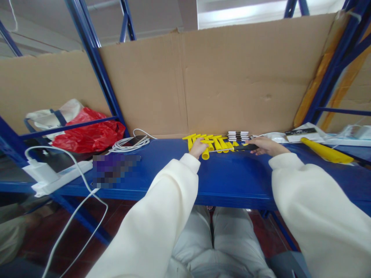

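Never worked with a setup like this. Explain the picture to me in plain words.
There is no machine here, only a person working bare-handed, seen by one camera worn on that person's head, looking forward and down. The left hand holds a yellow piece; the right hand holds a black-handled tool pointing toward it. On the blue table lie more yellow pieces and a coiled white cable. Whether tool and piece touch is too small to tell.

Red bag (89, 133), white cable (125, 146)
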`<state>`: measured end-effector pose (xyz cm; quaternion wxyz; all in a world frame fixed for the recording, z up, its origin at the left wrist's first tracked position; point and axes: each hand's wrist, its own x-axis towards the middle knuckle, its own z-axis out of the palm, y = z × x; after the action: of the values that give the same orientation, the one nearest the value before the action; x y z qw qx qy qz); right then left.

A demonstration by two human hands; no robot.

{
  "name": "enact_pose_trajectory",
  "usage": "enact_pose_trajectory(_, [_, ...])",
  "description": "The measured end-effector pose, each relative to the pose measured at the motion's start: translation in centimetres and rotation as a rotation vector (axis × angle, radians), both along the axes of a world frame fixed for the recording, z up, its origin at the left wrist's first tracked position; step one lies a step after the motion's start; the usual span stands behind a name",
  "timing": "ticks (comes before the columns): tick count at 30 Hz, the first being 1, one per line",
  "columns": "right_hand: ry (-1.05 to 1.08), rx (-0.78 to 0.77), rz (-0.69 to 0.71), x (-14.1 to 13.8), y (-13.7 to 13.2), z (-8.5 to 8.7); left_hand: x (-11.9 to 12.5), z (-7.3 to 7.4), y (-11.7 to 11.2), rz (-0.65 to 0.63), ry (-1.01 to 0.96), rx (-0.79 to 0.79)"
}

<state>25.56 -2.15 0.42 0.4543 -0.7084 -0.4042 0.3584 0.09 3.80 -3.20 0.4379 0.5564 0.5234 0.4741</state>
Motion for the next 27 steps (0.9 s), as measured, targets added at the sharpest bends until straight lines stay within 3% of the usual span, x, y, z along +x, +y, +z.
enact_pose_trajectory(9, [-0.175,-0.077,0.07,0.2,0.3,-1.0,-0.3,0.1,-0.6,-0.033,0.062,0.012])
enact_pose_trajectory(22, [-0.071,-0.023,0.139,1.4,1.5,-2.0,-0.1,0.4,-1.5,-0.041,0.044,0.023])
enact_pose_trajectory(27, [-0.272,0.002,0.069,1.5,1.5,-1.8,-0.3,0.5,-1.5,-0.025,0.065,0.033])
